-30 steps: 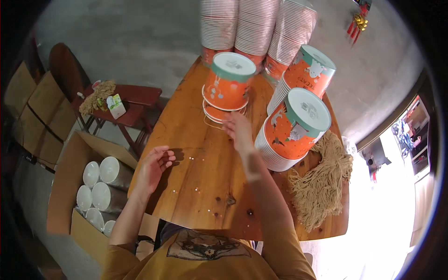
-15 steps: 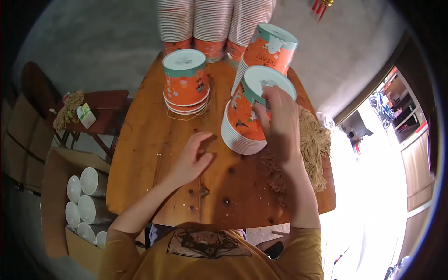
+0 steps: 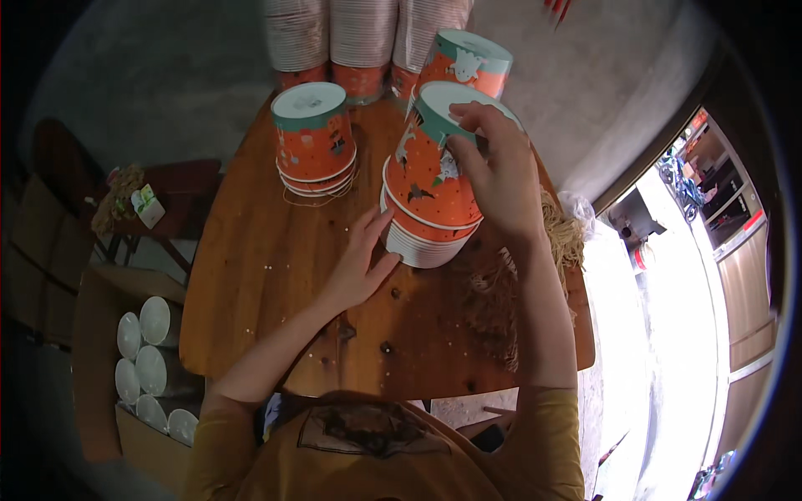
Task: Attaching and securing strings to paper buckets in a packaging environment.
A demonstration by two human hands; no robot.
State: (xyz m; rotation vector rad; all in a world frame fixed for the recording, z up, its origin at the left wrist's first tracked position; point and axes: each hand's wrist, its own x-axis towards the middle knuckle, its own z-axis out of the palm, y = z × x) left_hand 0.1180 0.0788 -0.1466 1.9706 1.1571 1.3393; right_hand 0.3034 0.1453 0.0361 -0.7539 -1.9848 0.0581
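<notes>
An upside-down orange paper bucket [image 3: 439, 179] with a green band and pale base sits raised on a nested stack, its own rim showing above the others. Around its base edge my right hand [image 3: 505, 167] is closed, fingers on top and thumb against the side. Lower down, my left hand [image 3: 365, 260] is open, its fingertips and thumb spread against the left side of the white stacked rims [image 3: 426, 250]. To the left stands a shorter stack of inverted buckets [image 3: 313, 138] with thin strings around its bottom. Another inverted stack [image 3: 472, 58] is partly hidden behind the raised bucket.
Tall wrapped bucket stacks [image 3: 363, 42] stand at the wooden table's [image 3: 276, 317] far end. Tan cord bundles [image 3: 564, 234] lie at its right edge. A cardboard box [image 3: 96, 359] with several white-mouthed buckets is at lower left, below a dark red chair [image 3: 188, 184].
My right hand has raised the top bucket slightly out of its stack. My left hand has moved up and right from the open table to touch the stack's side.
</notes>
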